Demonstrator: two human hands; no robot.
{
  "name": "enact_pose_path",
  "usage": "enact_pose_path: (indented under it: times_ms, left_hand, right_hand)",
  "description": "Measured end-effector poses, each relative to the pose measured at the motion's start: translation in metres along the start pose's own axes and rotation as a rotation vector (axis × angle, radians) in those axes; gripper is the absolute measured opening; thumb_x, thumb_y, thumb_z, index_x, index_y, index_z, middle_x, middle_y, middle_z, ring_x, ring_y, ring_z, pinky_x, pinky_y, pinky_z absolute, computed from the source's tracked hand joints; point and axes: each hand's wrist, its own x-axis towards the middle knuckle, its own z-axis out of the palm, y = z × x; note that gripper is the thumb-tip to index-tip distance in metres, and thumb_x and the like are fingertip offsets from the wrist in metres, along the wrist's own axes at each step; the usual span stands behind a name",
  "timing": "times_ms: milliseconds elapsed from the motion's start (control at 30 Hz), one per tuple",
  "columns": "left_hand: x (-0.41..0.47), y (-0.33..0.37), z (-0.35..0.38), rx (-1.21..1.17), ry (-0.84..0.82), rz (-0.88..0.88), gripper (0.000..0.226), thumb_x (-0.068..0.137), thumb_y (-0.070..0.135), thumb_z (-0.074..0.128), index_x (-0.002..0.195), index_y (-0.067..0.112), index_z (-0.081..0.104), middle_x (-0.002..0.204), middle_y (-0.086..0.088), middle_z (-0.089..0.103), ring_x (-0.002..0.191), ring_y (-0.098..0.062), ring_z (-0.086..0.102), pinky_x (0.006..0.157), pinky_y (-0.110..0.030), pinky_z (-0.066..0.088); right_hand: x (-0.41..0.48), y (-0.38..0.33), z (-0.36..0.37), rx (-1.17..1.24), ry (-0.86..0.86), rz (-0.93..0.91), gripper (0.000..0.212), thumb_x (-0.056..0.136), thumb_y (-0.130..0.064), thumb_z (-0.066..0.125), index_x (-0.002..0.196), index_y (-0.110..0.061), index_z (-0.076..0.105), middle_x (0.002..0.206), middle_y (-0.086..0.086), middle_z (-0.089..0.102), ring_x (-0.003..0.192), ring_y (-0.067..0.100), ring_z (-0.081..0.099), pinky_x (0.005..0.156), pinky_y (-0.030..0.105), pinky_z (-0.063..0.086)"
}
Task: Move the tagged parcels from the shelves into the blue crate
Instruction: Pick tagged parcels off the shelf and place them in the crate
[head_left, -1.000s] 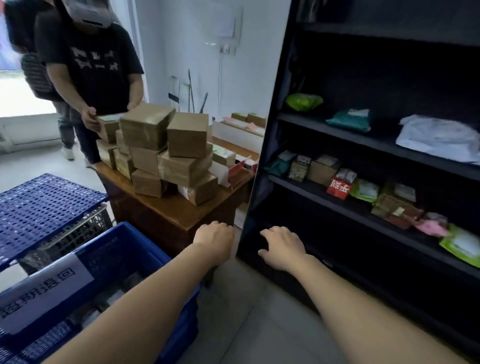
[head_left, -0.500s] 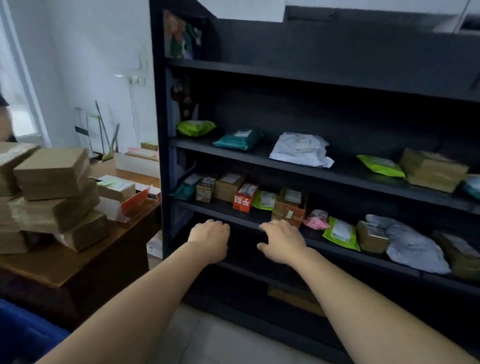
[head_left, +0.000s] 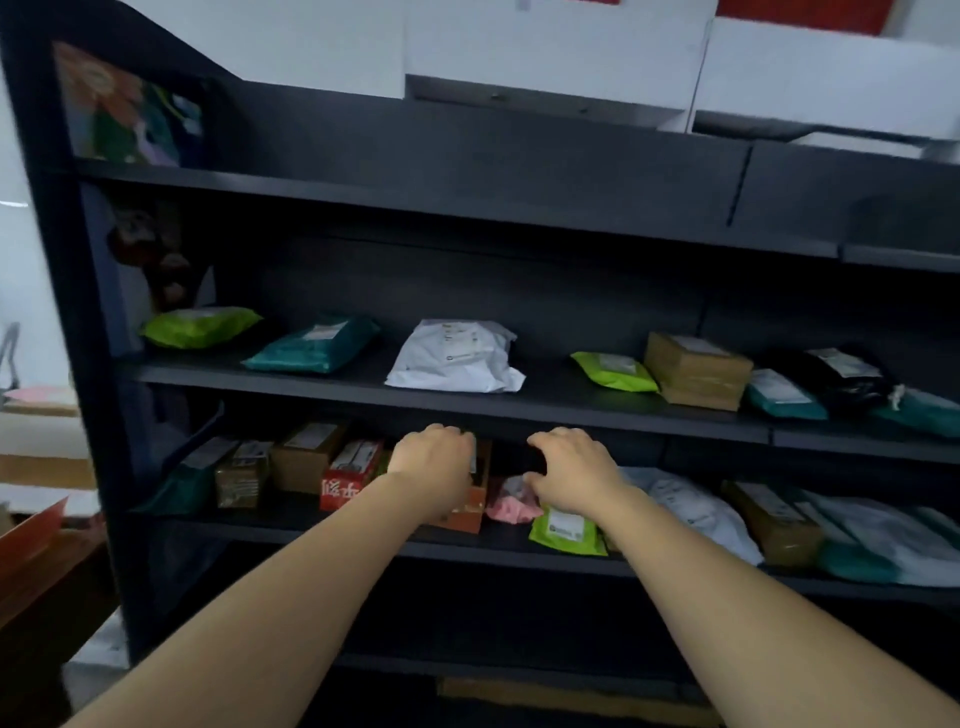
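A person reaches with both bare arms into a dark shelving unit, hands level with the lower stocked shelf (head_left: 322, 525) — the landmark for all that follows. The left hand (head_left: 434, 462) is laid over an orange-brown box (head_left: 475, 501) standing near the middle of that shelf, knuckles toward the onlooker; whether its curled fingers have closed on the box cannot be told, since they are hidden behind the hand. The right hand (head_left: 574, 475) hangs just right of it, fingers loosely bent and holding nothing, directly above a crumpled pink pouch (head_left: 511, 506) and a green pouch (head_left: 566, 527) that lies with its long axis running front to back, label up, at the shelf's front lip. Both pouches sit below and slightly nearer than the right fingertips, so the likely pick is a short drop downward — the right hand is plainly the nearer one. More tagged parcels line the shelf to either side, among them a red carton (head_left: 348, 475) to the left of the box. The blue crate is out of sight.
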Motion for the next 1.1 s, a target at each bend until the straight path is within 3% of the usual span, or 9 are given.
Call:
enact_pose_path:
  times_ms: [333, 567, 700, 833, 1000, 1100]
  left_hand:
    - [0.136, 0.041, -0.01, -0.008, 0.081, 0.158, 0.037, 0.094, 0.031, 0.053, 0.125, 0.012, 0.049, 0.128, -0.008, 0.054, 0.118, -0.028, 0.051, 0.089, -0.041, 0.047]
    - [0.223, 0.086, 0.001, 0.009, 0.09, 0.176, 0.04, 0.094, 0.032, 0.053, 0.128, 0.011, 0.048, 0.128, -0.008, 0.053, 0.12, -0.027, 0.048, 0.089, -0.041, 0.048]
    - [0.275, 0.114, 0.016, -0.023, 0.084, 0.13, 0.045, 0.094, 0.033, 0.053, 0.132, 0.011, 0.047, 0.13, -0.008, 0.052, 0.122, -0.028, 0.048, 0.091, -0.042, 0.048]
    - [0.323, 0.138, 0.033, -0.09, 0.062, 0.055, 0.038, 0.092, 0.033, 0.055, 0.123, 0.013, 0.053, 0.125, -0.007, 0.056, 0.119, -0.027, 0.051, 0.091, -0.039, 0.049]
    - [0.368, 0.156, 0.056, -0.202, -0.053, -0.039, 0.039, 0.092, 0.04, 0.052, 0.121, 0.014, 0.055, 0.123, -0.008, 0.056, 0.113, -0.028, 0.054, 0.089, -0.039, 0.049]
    - [0.39, 0.163, 0.069, -0.265, -0.137, -0.096, 0.043, 0.096, 0.044, 0.044, 0.125, 0.013, 0.054, 0.123, -0.011, 0.058, 0.112, -0.029, 0.056, 0.09, -0.038, 0.049]
  right_hand:
    - [0.084, 0.091, -0.02, -0.001, 0.073, 0.15, 0.059, 0.091, -0.046, 0.055, 0.143, -0.02, 0.042, 0.14, 0.006, 0.048, 0.13, 0.027, 0.042, 0.102, 0.04, 0.041]
    - [0.138, 0.169, -0.013, 0.03, 0.076, 0.171, 0.056, 0.092, -0.045, 0.055, 0.141, -0.018, 0.045, 0.143, 0.007, 0.047, 0.131, 0.027, 0.042, 0.101, 0.04, 0.043]
    - [0.177, 0.217, -0.005, 0.101, 0.041, 0.163, 0.051, 0.093, -0.042, 0.055, 0.136, -0.016, 0.049, 0.14, 0.009, 0.049, 0.128, 0.029, 0.044, 0.099, 0.04, 0.044]
    - [0.216, 0.258, 0.007, 0.196, -0.005, 0.13, 0.045, 0.093, -0.034, 0.053, 0.135, -0.017, 0.05, 0.136, 0.01, 0.053, 0.12, 0.029, 0.051, 0.094, 0.033, 0.046]
    - [0.251, 0.287, 0.022, 0.25, -0.172, 0.101, 0.059, 0.096, -0.024, 0.046, 0.151, -0.018, 0.026, 0.156, 0.009, 0.026, 0.139, 0.027, 0.032, 0.111, 0.029, 0.03]
    - [0.267, 0.295, 0.034, 0.287, -0.232, 0.104, 0.051, 0.095, -0.018, 0.045, 0.145, -0.016, 0.036, 0.146, 0.011, 0.04, 0.127, 0.027, 0.045, 0.094, 0.025, 0.038]
